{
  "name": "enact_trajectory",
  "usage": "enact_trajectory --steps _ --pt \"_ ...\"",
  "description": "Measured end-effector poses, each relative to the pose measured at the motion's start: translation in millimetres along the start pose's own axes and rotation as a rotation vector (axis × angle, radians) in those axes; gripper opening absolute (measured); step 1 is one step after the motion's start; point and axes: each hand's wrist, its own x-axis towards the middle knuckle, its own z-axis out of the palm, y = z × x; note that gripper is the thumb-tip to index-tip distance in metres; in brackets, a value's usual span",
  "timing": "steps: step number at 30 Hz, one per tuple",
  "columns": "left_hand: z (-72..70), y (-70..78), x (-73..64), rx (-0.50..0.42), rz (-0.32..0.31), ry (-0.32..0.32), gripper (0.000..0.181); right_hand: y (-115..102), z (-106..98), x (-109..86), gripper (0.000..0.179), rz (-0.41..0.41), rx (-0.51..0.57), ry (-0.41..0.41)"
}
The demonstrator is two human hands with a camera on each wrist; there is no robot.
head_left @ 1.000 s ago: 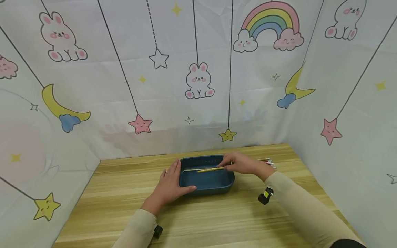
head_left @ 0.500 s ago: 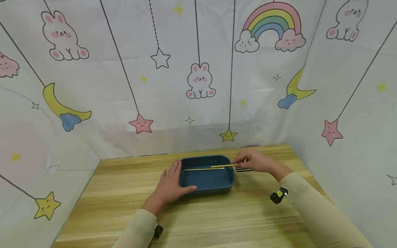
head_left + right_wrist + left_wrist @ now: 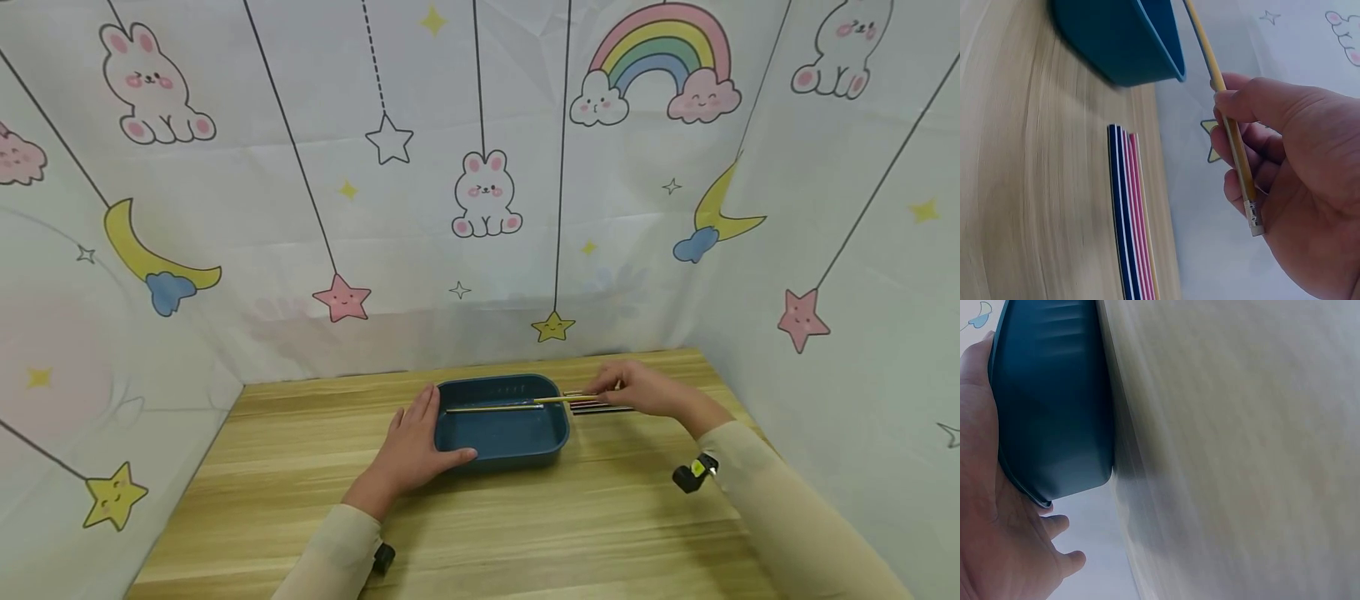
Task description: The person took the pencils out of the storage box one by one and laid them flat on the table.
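A dark blue open box sits on the table, with a thin yellowish pencil lying inside along its length. My left hand rests on the box's left end, its fingers straight along that side and the thumb over the front rim. In the left wrist view, the palm of the left hand lies against the box's wall. My right hand pinches a yellow pencil between thumb and fingers, eraser end toward the palm. The pencil's far end reaches over the box's right rim.
Several pencils, dark, pink and pale, lie side by side on the table just right of the box, below my right hand. The wooden table meets a white printed cloth behind and at both sides.
My right hand has moved right with the yellow pencil, drawing it from above the box's inside to past its right rim. The left hand and box stay put.
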Motion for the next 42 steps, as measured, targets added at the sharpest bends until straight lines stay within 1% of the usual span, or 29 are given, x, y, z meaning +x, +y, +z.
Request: enact_trajectory --steps 6,18,23,30,35,42 --pt "0.8 -1.5 0.3 0.004 -0.002 -0.005 0.137 4.3 -5.0 -8.1 0.023 -0.009 0.01 0.016" --pt "-1.5 1.7 -0.4 -0.013 0.001 -0.003 0.136 20.7 -11.3 -24.4 0.023 0.038 -0.001 0.05" --pt "-1.7 1.6 -0.8 -0.004 -0.003 -0.008 0.136 26.5 -11.5 -28.6 0.022 0.035 -0.003 0.074" --pt "-0.6 0.5 -0.9 -0.011 0.01 0.011 0.135 36.3 -11.3 -35.2 0.021 0.032 0.014 0.102" --pt "0.3 -0.5 0.1 -0.003 0.01 0.01 0.135 43.9 -11.8 -38.9 0.02 0.02 -0.001 0.1" --pt "0.3 -0.4 -0.1 0.005 0.001 -0.006 0.136 50.7 -9.3 -42.5 0.02 0.044 -0.052 0.111"
